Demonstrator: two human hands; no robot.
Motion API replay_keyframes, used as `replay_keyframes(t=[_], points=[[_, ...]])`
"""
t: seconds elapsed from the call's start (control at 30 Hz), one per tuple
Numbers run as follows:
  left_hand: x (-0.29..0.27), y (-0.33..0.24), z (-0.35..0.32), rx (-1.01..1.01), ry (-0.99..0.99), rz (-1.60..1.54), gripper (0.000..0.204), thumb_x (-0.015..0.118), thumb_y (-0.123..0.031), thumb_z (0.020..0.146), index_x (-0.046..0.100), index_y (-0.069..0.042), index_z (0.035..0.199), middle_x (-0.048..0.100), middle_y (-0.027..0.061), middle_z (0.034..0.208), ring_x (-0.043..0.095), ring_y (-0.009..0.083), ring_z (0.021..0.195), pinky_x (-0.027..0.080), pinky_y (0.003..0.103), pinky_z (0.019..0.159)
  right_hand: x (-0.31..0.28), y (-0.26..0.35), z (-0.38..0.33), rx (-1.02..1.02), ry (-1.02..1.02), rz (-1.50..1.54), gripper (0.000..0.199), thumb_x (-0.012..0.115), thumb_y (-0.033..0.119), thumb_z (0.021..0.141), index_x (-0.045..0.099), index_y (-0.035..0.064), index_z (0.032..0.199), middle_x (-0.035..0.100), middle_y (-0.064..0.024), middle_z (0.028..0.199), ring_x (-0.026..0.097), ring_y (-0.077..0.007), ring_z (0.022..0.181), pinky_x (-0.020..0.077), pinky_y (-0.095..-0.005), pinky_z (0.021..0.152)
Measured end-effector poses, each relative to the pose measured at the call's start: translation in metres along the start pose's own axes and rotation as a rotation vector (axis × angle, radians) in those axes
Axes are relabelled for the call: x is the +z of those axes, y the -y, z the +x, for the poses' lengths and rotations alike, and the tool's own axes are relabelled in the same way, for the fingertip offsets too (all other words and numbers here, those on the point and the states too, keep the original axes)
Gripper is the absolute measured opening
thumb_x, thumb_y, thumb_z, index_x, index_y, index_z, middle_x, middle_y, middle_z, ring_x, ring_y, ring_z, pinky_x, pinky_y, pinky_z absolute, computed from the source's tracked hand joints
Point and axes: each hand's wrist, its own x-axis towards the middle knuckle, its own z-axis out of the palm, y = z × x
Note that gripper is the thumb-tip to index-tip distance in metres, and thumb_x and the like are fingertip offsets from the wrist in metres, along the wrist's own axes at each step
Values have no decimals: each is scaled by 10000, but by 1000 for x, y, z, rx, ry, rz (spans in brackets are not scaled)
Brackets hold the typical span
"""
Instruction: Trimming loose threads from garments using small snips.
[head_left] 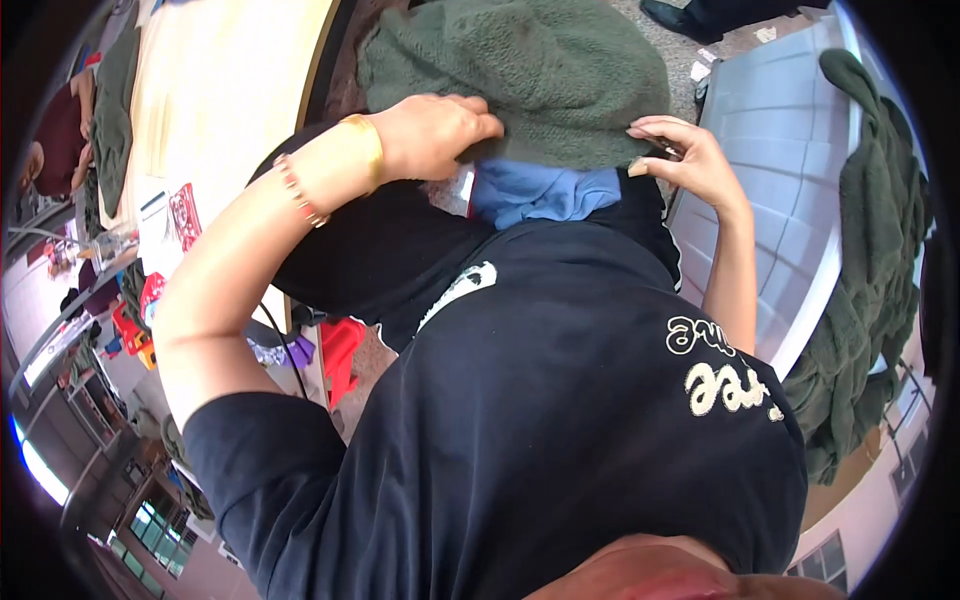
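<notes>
You're clenching your left hand [435, 135] and pinching with your right hand [690, 160] on the green fleece [520, 70], bunched top center over the blue cloth [545, 192]. Looks barely started; it's all crumpled, and another green pile [865, 300] is waiting on the right.

Olive-green fleece [520, 70], blue cloth [545, 192], black shirt [560, 400] with cream lettering, gold bangle [365, 150].

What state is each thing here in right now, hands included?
Left hand: fingers curled, pressing on the green fleece garment.
Right hand: fingers bent, pinching that garment's edge.
Green fleece garment: bunched up in front of the person.
Blue cloth: crumpled, partly tucked under the fleece.
Second green garment: draped over the white table edge.
</notes>
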Motion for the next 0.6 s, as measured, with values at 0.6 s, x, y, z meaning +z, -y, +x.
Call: replay_keyframes(t=[0.6], points=[[-42,47,-3,-238,-347,-1533,232,607,-183,939,644,-45,1122,673,-2,1055,599,48,984,457,208,898,-90,-23,33,-5,-281,596,165,652,143,896,641,51,1033,577,69,772,332,39,489,226,-137,409]])
